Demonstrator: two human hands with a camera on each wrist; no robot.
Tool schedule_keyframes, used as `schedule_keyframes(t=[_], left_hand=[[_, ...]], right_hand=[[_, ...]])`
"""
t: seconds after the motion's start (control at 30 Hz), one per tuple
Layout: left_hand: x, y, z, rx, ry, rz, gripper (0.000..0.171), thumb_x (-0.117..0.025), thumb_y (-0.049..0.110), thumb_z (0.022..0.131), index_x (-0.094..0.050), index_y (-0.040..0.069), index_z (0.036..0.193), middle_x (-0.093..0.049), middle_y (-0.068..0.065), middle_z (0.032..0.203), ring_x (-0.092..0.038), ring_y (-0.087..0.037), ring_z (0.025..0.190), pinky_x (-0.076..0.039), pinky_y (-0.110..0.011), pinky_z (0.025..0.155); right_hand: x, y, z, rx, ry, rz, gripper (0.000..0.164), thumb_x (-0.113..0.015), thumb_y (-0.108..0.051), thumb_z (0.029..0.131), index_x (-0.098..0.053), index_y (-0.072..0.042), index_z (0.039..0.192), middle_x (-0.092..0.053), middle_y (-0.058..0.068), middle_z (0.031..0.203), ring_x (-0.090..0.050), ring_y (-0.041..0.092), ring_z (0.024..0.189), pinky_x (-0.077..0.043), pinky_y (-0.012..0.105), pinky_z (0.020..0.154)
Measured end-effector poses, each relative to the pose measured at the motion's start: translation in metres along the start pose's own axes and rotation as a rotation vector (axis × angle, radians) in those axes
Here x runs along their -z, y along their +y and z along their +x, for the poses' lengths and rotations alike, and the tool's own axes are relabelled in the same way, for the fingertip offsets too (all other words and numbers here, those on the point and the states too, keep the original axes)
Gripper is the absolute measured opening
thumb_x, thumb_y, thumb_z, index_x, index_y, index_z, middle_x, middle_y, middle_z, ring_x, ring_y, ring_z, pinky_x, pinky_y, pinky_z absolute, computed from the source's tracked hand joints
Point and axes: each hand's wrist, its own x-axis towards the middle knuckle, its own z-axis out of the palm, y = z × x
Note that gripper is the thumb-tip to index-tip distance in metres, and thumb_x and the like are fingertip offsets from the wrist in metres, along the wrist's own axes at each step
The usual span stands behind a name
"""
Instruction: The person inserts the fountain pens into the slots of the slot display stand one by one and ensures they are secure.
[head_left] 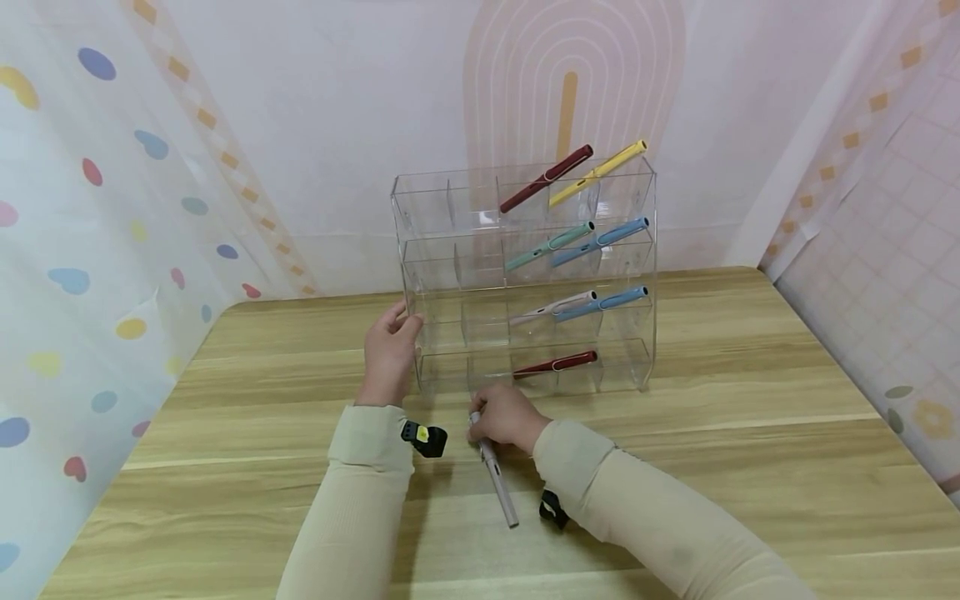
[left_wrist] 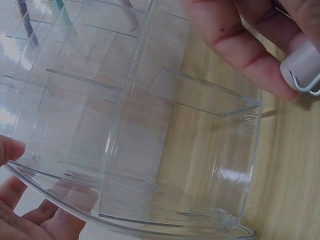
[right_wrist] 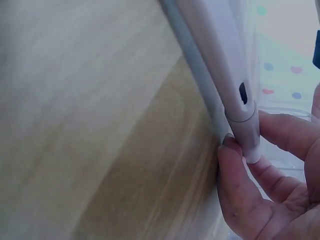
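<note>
A clear acrylic pen rack (head_left: pixel 483 289) with tiered compartments stands on the table. My left hand (head_left: pixel 390 350) grips its left side panel; in the left wrist view the thumb is inside the panel and the fingers (left_wrist: pixel 55 215) show behind it. In front of the bottom tier, my right hand (head_left: pixel 510 417) pinches a pale grey-pink pen (head_left: pixel 500 487) near its clip end. The pen's other end points toward me. In the right wrist view, thumb and fingertips (right_wrist: pixel 232 170) close around the pen's (right_wrist: pixel 220 55) end.
Pens lean in the rack's right half: dark red (head_left: pixel 547 178) and yellow (head_left: pixel 597 173) on top, mint green (head_left: pixel 551 246) and blue (head_left: pixel 600 242) below, then pale (head_left: pixel 551 308) and blue (head_left: pixel 602 304), and a dark red one (head_left: pixel 555 364) at the bottom. A patterned curtain (head_left: pixel 337 125) hangs behind the wooden table (head_left: pixel 712 467).
</note>
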Motion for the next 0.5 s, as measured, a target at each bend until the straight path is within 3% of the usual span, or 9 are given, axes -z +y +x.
schedule_keyframes(t=[0.3,0.4,0.5], left_hand=[[-0.001,0.001,0.000,-0.002,0.001,0.004,0.045,-0.050,0.020,0.100,-0.046,0.018,0.145,-0.052,-0.012,0.135,-0.044,-0.024,0.115,-0.041,-0.033,0.083],[-0.001,0.001,-0.001,-0.009,0.004,0.008,0.045,-0.050,0.020,0.100,-0.046,0.018,0.145,-0.052,-0.011,0.134,-0.049,-0.018,0.096,-0.041,-0.030,0.076],[0.000,0.000,-0.001,-0.015,0.004,0.014,0.045,-0.049,0.020,0.100,-0.046,0.018,0.145,-0.053,-0.011,0.134,-0.043,-0.012,0.072,-0.040,-0.027,0.067]], right_hand=[[0.005,0.002,-0.003,-0.078,-0.051,0.214,0.025,-0.072,0.006,0.077,-0.065,0.005,0.100,-0.062,0.007,0.073,-0.053,0.010,0.049,-0.047,0.025,0.047],[0.008,0.003,-0.005,-0.081,-0.056,0.265,0.027,-0.072,0.005,0.078,-0.064,0.005,0.104,-0.064,0.008,0.077,-0.055,0.011,0.051,-0.048,0.026,0.049],[0.011,0.003,-0.007,-0.083,-0.062,0.296,0.030,-0.071,0.003,0.079,-0.063,0.004,0.108,-0.064,0.009,0.083,-0.058,0.012,0.056,-0.049,0.028,0.053]])
